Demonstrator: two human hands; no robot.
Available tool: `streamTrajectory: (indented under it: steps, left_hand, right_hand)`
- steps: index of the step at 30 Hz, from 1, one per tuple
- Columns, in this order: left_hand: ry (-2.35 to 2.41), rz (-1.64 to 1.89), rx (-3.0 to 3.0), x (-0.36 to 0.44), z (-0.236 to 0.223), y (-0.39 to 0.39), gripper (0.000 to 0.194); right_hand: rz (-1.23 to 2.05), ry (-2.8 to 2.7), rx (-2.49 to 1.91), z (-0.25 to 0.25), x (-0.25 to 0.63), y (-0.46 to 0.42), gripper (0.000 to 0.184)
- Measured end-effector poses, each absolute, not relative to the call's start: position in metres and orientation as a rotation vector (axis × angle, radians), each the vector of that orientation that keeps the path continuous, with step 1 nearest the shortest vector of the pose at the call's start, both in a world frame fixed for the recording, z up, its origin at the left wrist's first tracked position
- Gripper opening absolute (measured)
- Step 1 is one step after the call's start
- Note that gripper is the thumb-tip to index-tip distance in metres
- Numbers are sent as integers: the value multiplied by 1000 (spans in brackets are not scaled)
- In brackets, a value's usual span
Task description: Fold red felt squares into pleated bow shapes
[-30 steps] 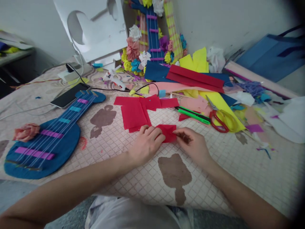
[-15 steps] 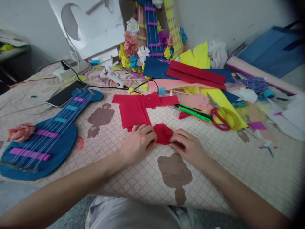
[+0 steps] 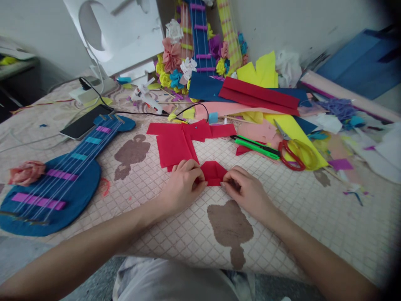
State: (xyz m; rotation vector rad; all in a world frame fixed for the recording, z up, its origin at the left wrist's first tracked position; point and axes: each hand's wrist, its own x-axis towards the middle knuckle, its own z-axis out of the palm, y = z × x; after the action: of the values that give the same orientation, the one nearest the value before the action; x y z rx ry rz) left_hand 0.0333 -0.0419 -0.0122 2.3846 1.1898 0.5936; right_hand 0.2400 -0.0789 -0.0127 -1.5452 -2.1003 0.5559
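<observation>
Red sheet point(image 3: 214, 172) had its near edge newly folded over, pinched by left hand point(image 3: 184, 183) and right hand point(image 3: 246, 189), seemingly needing creasing.

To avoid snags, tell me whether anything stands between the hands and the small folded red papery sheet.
Nothing visible does: the left hand and right hand touch the folded red sheet at its near corners. The stack of flat red papery sheets lies beyond the left hand, not in between.

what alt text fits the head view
Left hand and right hand hold a small folded red sheet on a beige diamond-patterned tablecloth. A flat blue guitar-shaped craft lies at left, red-and-yellow-handled scissors at right.
</observation>
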Motion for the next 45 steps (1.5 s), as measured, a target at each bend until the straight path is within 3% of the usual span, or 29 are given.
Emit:
streamTrajectory:
  steps: [45]
  left_hand:
    - [1281, 574, 2409, 39, -13, -40, 8]
  right_hand:
    - [408, -2082, -1645, -18, 233, -76, 12]
